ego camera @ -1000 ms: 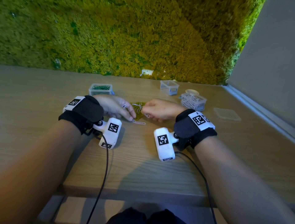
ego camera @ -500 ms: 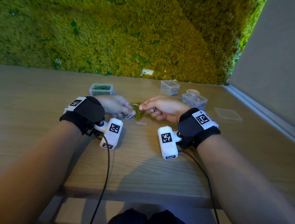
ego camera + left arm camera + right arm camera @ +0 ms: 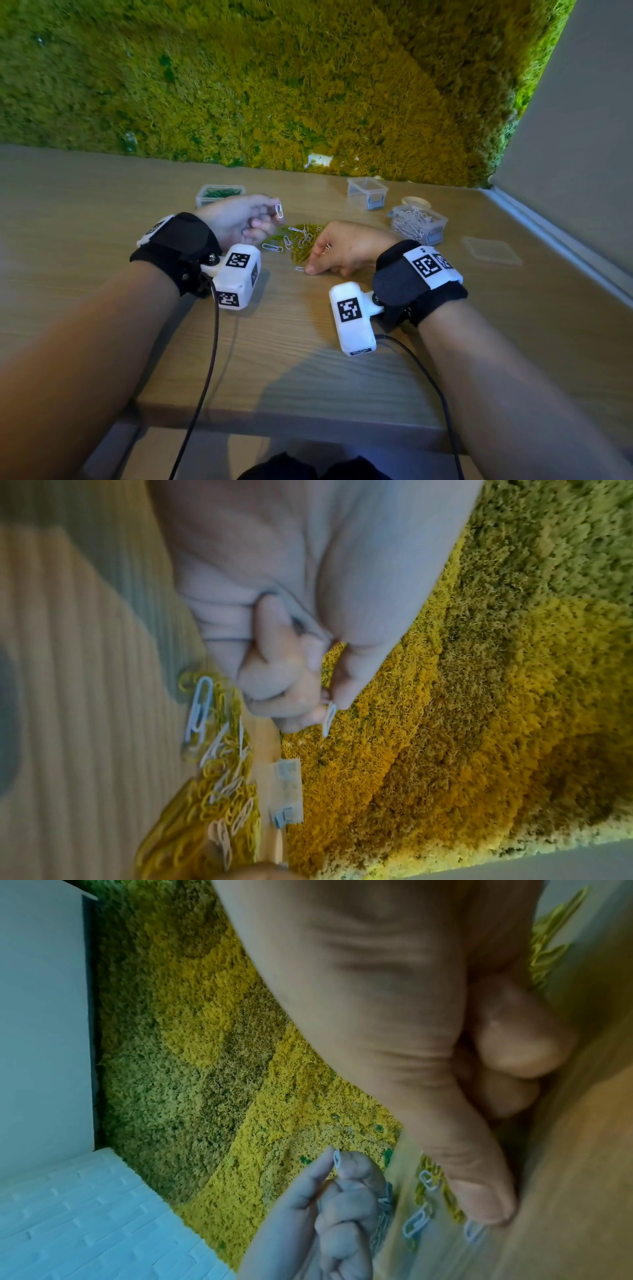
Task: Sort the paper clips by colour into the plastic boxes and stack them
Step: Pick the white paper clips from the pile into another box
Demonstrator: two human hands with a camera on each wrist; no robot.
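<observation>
Nearest the table edge, the right hand (image 3: 342,248) rests low on the wooden table (image 3: 308,359), its fingers curled under and a fingertip (image 3: 311,270) pressing down on a single white clip (image 3: 300,269) that lies flat on the wood; a few more white clips (image 3: 328,247) are tucked in the curl of that hand. Across from it the left hand (image 3: 239,222) is lifted a little off the table with the fingers folded in, and the thumb and forefinger pinch one white paper clip (image 3: 279,210) upright by its lower end; the left wrist view shows the same pinch, blurred (image 3: 329,718). Between the two hands lies the loose pile of paper clips (image 3: 303,240), mostly yellow with several white ones mixed in, and one white clip (image 3: 273,247) sits at its left edge, just beside the left hand. Further back on the left, partly hidden behind the left hand, stands a clear plastic box of green clips (image 3: 221,193). On the right, just beyond the right wrist, is a clear box filled with white clips (image 3: 418,224), with a flat clear lid (image 3: 491,251) lying apart from it towards the wall. Behind that box stands an empty clear box (image 3: 367,192), near the foot of the moss wall (image 3: 308,85).
</observation>
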